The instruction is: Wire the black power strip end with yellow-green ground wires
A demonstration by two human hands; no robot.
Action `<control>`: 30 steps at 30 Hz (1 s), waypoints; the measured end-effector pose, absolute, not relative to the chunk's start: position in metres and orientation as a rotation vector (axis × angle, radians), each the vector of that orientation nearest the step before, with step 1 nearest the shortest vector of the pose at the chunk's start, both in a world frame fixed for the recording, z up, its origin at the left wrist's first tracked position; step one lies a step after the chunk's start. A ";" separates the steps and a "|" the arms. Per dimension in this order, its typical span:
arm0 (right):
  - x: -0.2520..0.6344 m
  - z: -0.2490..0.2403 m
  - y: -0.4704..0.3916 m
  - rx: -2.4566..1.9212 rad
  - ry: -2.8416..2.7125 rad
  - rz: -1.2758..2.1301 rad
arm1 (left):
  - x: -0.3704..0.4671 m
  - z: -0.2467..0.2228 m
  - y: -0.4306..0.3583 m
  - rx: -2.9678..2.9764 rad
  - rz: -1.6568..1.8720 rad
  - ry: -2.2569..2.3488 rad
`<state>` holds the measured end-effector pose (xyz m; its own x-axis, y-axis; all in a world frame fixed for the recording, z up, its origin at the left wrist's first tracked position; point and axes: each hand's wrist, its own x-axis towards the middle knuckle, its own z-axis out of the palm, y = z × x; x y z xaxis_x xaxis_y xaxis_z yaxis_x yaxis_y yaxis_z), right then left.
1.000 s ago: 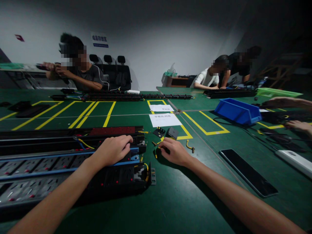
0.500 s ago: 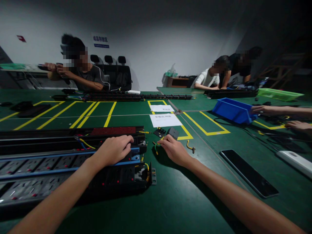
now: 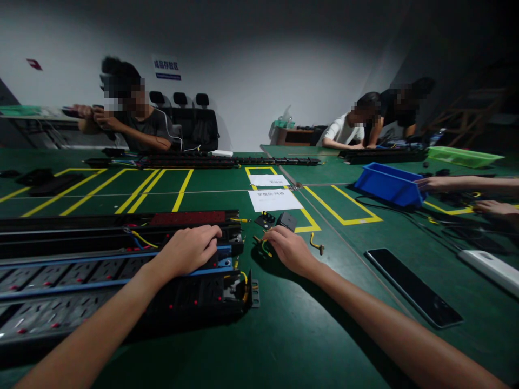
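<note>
My left hand (image 3: 190,249) lies over the end of a long black power strip with blue edges (image 3: 117,274), its fingers curled down onto it. What its fingertips touch is hidden. My right hand (image 3: 291,249), a little above the table, pinches a short yellow-green wire (image 3: 266,249) with a lug at one end. A second short yellow wire (image 3: 314,243) lies just right of that hand. Behind it are a small black box-shaped part (image 3: 287,220) and a flat black end piece (image 3: 265,218). Nearer me lies another power strip (image 3: 182,300) with an end bracket.
A phone (image 3: 411,286) and a white power bank (image 3: 492,270) lie to the right. Beyond them, another person's hands (image 3: 441,185) work by a blue bin (image 3: 387,186). Paper labels (image 3: 273,201) and yellow tape mark the green table. Several people sit or stand across it.
The wire in my right hand has turned a little, its loop swinging slightly right. My left hand has stayed in place. At the right, the other person's hand has shifted slightly.
</note>
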<state>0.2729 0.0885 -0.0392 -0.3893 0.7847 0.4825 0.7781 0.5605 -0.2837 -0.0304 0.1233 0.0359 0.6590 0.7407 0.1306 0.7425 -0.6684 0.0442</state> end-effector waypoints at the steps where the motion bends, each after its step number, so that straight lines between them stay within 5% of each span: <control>1: 0.273 -0.039 0.089 -1.252 -2.221 0.005 | -0.031 0.036 0.123 -2.848 -0.214 -1.274; 30: 0.273 -0.041 0.090 -1.239 -2.257 0.001 | -0.030 0.036 0.123 -2.838 -0.203 -1.271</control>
